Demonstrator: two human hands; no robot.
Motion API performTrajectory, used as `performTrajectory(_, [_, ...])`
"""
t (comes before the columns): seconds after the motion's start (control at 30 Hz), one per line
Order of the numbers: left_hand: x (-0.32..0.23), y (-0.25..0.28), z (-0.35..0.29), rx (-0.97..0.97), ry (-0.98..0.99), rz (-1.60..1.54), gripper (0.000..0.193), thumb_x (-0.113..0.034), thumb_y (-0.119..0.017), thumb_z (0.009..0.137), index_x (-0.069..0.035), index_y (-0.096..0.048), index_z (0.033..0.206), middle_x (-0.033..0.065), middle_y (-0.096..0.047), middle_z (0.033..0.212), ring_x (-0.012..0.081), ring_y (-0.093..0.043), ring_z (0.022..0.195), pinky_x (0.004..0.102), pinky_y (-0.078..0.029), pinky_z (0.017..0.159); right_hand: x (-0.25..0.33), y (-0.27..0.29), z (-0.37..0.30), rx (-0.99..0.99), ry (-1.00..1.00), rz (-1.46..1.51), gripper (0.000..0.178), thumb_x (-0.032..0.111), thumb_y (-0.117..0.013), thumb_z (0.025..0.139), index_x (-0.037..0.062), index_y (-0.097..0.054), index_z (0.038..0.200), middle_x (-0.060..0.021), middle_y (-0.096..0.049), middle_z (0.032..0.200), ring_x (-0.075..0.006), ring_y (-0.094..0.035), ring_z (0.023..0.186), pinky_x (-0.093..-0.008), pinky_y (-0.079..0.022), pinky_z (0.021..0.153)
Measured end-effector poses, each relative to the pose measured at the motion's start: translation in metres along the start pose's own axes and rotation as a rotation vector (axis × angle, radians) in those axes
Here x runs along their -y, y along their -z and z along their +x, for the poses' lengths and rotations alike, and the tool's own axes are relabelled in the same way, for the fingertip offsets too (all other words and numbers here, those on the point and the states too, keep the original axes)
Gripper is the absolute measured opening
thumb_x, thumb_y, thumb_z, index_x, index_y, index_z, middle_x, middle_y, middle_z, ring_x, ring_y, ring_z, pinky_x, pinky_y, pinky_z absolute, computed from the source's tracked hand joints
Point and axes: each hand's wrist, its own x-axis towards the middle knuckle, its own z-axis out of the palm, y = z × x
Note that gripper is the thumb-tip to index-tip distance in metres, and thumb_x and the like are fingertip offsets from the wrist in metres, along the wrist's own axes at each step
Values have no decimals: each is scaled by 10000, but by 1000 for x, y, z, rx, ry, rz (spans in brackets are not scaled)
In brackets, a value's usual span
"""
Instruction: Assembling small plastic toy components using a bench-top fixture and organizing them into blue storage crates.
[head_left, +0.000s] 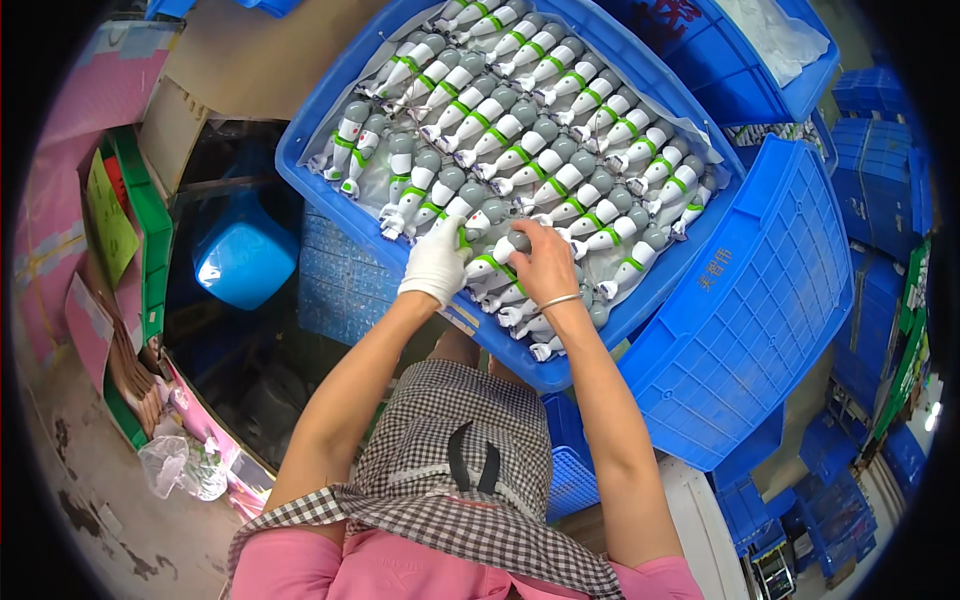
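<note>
In front of me is a blue plastic crate (318,190) lined with clear film. Rows of white, grey-ended plastic pieces with bright green bands (505,125) lie in it; their exact kind I cannot tell. My left hand (437,262), in a white glove, is closed around one such piece (488,213) near the crate's front edge. Just beside it, my bare right hand (546,265) pinches the grey end of another banded piece (496,256) between thumb and fingers. The gloved fingertips are partly hidden among the pieces. A bracelet circles my right wrist.
To the right, a large blue lid (745,310) leans against the crate. More blue crates (725,55) stand behind and along the right. On the left are a blue plastic chair (247,262), a green crate (150,235) and pink boards (75,180).
</note>
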Motion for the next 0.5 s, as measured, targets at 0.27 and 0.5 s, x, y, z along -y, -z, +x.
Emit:
performTrajectory(0.27, [20,25,26,657,74,-377,420,-77,-500,908,49,-444,1304,49,-634,957,98,-555,707,231,-465,654,-2,-4,0,-86,106,-70,343,42,-695,689,67,-635,1026,-172,-627,905,-340,-606,819,-416,-482,769])
performTrajectory(0.5, [-2,19,18,377,-64,188,228,-210,-581,821,-21,-643,932,191,-646,822,306,-634,772,406,-486,698,-8,0,15,26,115,-145,355,48,-672,731,112,-640,1079,-172,-595,984,-348,-597,896,-423,-487,790])
